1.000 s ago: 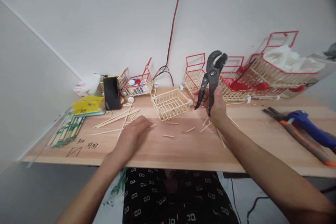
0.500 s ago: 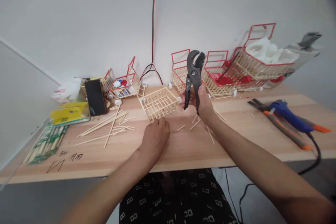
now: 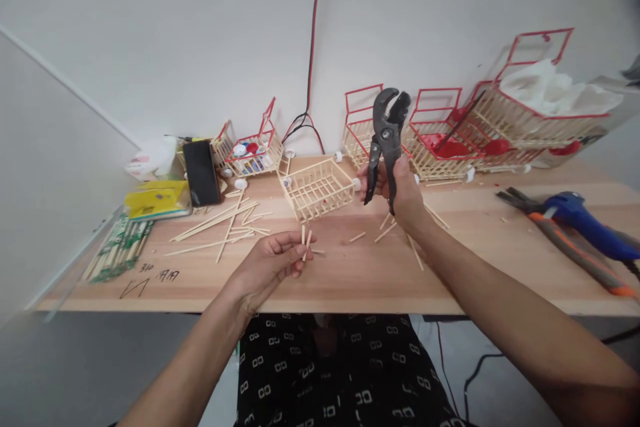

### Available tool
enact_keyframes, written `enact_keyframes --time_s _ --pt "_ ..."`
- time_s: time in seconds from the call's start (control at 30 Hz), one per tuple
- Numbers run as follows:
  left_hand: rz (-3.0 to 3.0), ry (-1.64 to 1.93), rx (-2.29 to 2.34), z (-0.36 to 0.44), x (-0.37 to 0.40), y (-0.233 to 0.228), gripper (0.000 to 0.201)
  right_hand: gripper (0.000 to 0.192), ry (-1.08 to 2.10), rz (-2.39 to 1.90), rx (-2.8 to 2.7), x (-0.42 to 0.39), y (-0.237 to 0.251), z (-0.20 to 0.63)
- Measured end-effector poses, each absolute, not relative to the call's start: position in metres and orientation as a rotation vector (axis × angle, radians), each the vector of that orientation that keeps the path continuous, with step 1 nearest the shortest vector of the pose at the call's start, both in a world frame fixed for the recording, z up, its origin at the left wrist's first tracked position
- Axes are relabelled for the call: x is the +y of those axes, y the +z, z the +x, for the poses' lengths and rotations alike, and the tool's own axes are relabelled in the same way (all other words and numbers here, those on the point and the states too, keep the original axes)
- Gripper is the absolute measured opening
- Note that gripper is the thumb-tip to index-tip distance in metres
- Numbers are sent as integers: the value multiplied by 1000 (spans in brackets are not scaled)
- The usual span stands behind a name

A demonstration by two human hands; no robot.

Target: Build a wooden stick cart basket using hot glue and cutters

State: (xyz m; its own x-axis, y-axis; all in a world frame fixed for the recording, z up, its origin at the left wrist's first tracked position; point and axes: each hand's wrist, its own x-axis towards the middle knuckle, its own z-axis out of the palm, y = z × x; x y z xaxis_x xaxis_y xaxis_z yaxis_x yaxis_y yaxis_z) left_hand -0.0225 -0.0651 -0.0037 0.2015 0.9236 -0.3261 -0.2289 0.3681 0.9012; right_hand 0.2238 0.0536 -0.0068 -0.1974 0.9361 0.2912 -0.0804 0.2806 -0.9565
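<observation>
My left hand [image 3: 270, 263] is raised a little above the wooden table [image 3: 350, 280], pinching two short wooden stick pieces [image 3: 305, 242] between its fingertips. My right hand [image 3: 403, 190] grips the handles of black cutting pliers [image 3: 385, 140], held upright with the jaws pointing up and slightly apart. An unpainted stick basket [image 3: 320, 188] stands on the table between and behind the two hands. Short cut sticks [image 3: 386, 232] lie scattered under the right hand.
Long sticks [image 3: 220, 223] lie at left beside a yellow pack [image 3: 157, 200], a black phone [image 3: 201, 172] and green-wrapped stick bundles [image 3: 117, 250]. Red-framed stick carts [image 3: 450, 147] line the wall. A blue glue gun [image 3: 590, 227] and orange-handled pliers [image 3: 565, 240] lie at right.
My left hand swept over the table toward the basket, picked up two short sticks and lifted them. The right hand kept the pliers upright in about the same place.
</observation>
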Motion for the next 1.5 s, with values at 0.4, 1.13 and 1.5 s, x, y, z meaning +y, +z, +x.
enact_keyframes --time_s 0.4,1.13,1.5 --pt "992 1162 1235 -54 -59 -9 21 73 1210 -814 -1439 55 -13 222" --pt "1731 968 1755 -61 -45 -21 14 64 1197 -780 -1444 58 -19 223" --pt "2169 708 1776 -54 -45 -13 13 61 1148 -777 -1463 58 -19 224"
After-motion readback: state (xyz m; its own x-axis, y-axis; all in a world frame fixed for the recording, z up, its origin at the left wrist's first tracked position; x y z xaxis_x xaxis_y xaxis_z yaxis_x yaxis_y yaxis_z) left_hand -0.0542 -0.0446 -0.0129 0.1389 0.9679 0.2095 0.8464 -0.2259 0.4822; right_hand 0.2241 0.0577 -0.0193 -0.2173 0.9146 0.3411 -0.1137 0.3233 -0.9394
